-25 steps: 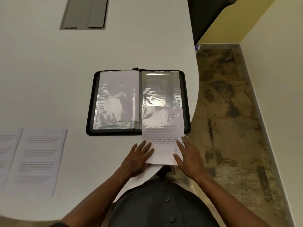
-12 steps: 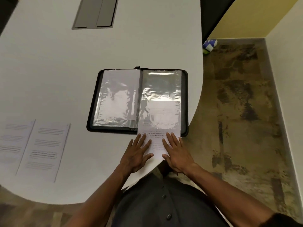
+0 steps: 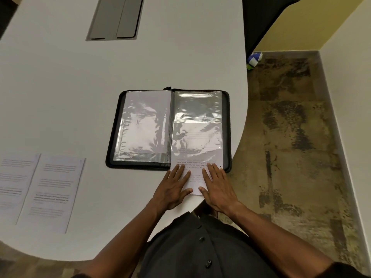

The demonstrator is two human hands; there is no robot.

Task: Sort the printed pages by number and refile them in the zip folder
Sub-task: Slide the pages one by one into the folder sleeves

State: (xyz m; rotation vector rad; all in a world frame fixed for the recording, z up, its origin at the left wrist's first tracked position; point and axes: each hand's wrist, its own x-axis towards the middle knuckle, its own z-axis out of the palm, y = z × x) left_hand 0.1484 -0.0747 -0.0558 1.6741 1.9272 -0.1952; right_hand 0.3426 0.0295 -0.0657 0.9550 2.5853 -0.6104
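Setting looked like an office or meeting room. Large white curved tabletop [image 3: 60,97] had a grey recessed cable hatch [image 3: 114,19] set into it. Printed sheets [image 3: 51,192] lay on it. Yellow wall [image 3: 297,29], worn mottled floor [image 3: 291,147] alongside.

A grey hatch [image 3: 114,19] is set into the white table [image 3: 180,57]; a blue-white object [image 3: 254,59] lies on the mottled floor [image 3: 291,137].

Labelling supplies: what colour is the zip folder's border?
Black, on the zip folder, seen from the head view.
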